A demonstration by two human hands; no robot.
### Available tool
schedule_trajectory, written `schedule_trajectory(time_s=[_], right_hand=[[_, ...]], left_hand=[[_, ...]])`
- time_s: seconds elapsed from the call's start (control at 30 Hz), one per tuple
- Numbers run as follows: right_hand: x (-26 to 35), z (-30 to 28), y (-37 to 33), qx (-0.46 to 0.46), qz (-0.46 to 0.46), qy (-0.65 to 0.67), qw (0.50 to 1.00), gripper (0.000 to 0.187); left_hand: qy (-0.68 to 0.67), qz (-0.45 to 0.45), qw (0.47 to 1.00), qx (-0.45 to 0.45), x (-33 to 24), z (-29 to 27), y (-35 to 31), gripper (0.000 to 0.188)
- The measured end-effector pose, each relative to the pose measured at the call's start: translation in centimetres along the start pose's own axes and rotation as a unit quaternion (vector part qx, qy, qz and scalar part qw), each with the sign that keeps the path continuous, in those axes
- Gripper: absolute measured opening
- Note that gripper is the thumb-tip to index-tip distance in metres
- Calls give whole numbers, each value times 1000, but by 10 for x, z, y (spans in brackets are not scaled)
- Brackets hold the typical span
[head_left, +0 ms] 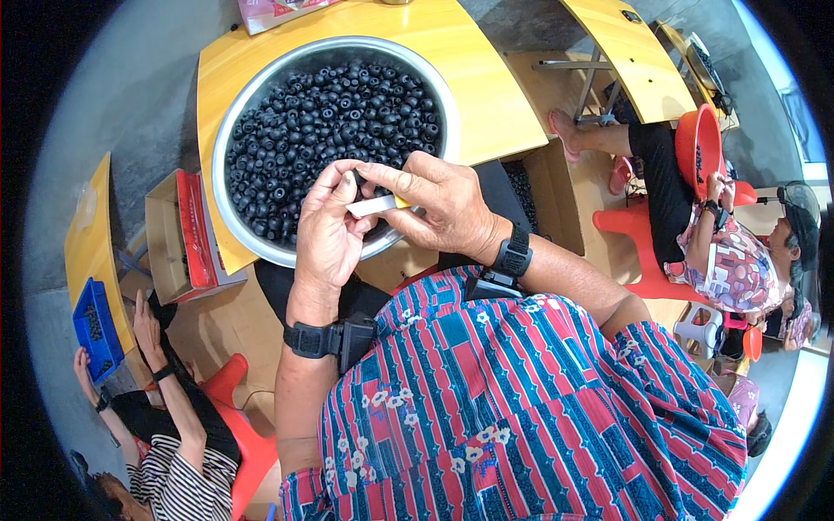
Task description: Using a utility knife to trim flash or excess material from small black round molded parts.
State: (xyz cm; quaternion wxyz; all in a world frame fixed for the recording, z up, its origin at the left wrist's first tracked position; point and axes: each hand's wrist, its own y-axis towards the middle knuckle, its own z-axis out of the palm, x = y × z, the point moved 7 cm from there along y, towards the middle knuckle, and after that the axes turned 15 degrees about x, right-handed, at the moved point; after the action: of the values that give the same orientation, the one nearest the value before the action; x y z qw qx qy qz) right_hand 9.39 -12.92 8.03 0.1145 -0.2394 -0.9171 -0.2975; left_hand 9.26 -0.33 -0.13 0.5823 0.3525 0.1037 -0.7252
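Over the near rim of a wide metal bowl (221, 187), my two hands meet at the fingertips. The bowl is heaped with small round black pieces (334, 113), many with a hollow in the top. In my right hand (447, 204) is a small knife (372, 207) with a short pale flat blade and a bit of yellow handle showing. Its blade points left across the fingers of my left hand (326, 239). That hand is closed in a pinch; what sits between its fingertips is mostly hidden, with only something dark showing.
Under the bowl is a yellow table (486, 95). An open cardboard box (556, 204) stands below its right side, a red and brown box (165, 234) at its left. Co-workers sit to both sides, one by a blue tray (97, 326), another with a red basin (698, 143).
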Motion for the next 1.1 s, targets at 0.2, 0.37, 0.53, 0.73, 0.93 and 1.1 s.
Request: schedule_trajectory(time_s=[0.2,0.37,0.53,0.73,0.93,1.1], right_hand=[[2,1,-2,7,-17,-25,999,48],[2,-5,-4,4,-56,62,997,36],[-8,-3,-3,16,19,-9,1000,26],[-8,-4,-1,-10,39,-12,999,21],[-12,-4,-2,-7,54,-16,998,21],[-12,-5,0,3,52,-23,998,20]], left_hand=[[16,1,998,-67,-2,2,1,16],[23,2,1000,-16,-2,5,2,16],[5,6,1000,5,-3,7,1,17],[9,2,1000,10,-3,10,1,17],[9,-4,1000,5,-3,12,2,16],[7,-6,1000,8,-4,13,2,14]])
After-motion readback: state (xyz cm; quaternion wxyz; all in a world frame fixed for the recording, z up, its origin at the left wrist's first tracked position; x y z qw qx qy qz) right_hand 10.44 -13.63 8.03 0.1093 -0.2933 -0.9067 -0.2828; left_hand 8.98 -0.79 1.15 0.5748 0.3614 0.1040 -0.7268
